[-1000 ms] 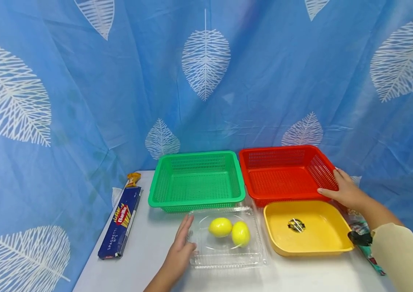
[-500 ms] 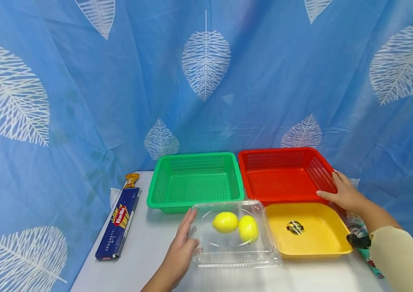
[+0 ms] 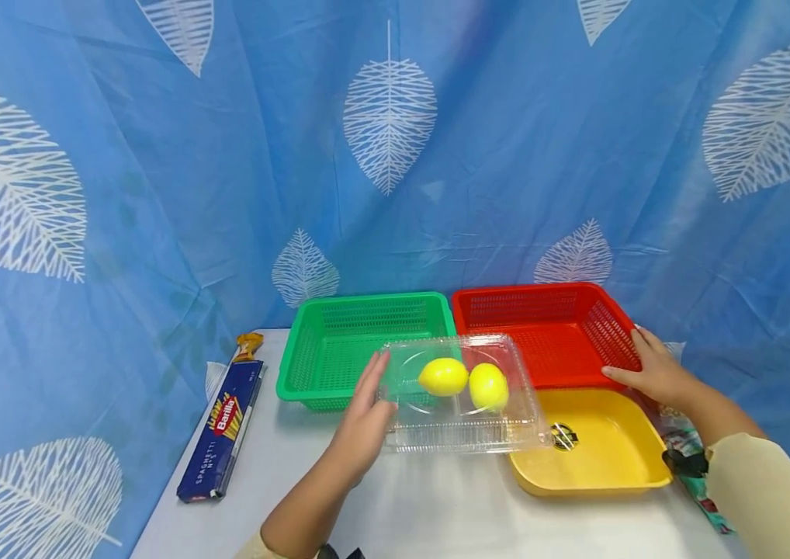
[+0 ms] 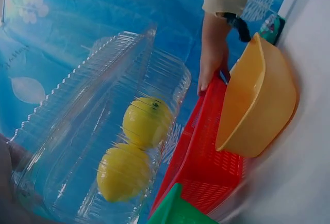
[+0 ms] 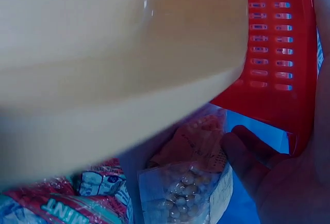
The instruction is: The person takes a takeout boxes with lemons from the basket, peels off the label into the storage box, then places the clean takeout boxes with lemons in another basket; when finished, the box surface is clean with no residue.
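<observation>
My left hand [image 3: 362, 427] grips the left side of a clear plastic clamshell container [image 3: 451, 439], raised above the table. Inside it lie two lemons [image 3: 443, 376], side by side; the left wrist view shows them through the clear wall. The container overlaps the front of the green basket [image 3: 300, 388] and the red basket [image 3: 542, 353] in the head view. My right hand [image 3: 663, 376] holds the red basket by its right rim, thumb over the edge. In the right wrist view its other fingers are on the outer side, partly hidden.
A yellow tub [image 3: 604, 458] stands in front of the red basket. At the left lie a blue spaghetti box [image 3: 222, 431] and an orange wrapper [image 3: 248, 346]. Right of the tub are a pouch with round pieces [image 5: 183, 193] and a shiny packet marked MINT [image 5: 67, 208].
The left hand has raised the clear container with the lemons off the table and carried it up and slightly right. The right hand stays at the red basket's rim.
</observation>
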`<state>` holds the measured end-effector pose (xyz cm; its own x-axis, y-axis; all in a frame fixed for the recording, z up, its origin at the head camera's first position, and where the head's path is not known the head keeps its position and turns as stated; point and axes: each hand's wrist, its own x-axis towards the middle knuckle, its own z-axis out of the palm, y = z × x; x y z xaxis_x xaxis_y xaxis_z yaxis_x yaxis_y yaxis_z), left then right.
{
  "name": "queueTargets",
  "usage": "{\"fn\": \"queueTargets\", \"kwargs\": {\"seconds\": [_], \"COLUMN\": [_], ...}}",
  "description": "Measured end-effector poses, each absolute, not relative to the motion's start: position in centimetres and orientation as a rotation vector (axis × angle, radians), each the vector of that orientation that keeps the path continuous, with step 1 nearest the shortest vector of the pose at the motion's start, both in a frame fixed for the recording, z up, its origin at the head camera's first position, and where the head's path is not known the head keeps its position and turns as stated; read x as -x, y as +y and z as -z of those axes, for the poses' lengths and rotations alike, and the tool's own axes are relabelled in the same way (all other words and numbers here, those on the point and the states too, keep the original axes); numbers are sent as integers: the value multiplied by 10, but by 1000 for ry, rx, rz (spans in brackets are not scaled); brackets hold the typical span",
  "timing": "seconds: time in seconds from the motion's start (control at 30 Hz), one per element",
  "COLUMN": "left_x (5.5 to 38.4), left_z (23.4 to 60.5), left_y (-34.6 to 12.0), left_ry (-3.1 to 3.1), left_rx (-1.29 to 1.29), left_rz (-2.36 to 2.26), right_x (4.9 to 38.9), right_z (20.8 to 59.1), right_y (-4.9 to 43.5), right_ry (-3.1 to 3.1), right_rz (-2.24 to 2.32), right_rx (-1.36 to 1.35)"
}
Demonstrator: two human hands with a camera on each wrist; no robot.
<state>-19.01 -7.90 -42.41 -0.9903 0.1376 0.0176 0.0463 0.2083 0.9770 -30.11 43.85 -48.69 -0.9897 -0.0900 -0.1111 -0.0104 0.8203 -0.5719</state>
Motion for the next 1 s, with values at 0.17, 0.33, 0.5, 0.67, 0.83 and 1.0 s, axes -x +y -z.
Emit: {"fn": "queueTargets", "kwargs": {"seconds": [0.17,0.33,0.5,0.67,0.83,1.0], "left_x": [213,231,248,266,278,288], "left_z": [423,421,413,406,409,409], "left_y": [-71,-60,-48,-33,-16,-1], "left_ry": [2329,2267,2274,2374,2428,2453], "left_rx": [-157,-123,-107,-127,-136,-160], "left_rz": [-1972,-2040,-2052,-1971,-1917,-1879], "right_x": [300,299,300,302,301,299], "right_z": [488,488,487,486,490,488], "right_y": [439,441,440,438,439,438], "right_ry": [2854,2843,2831,2845,2861,2858], "right_rz": [924,931,958,946,931,939], "right_rx": [81,83,95,103,102,105]}}
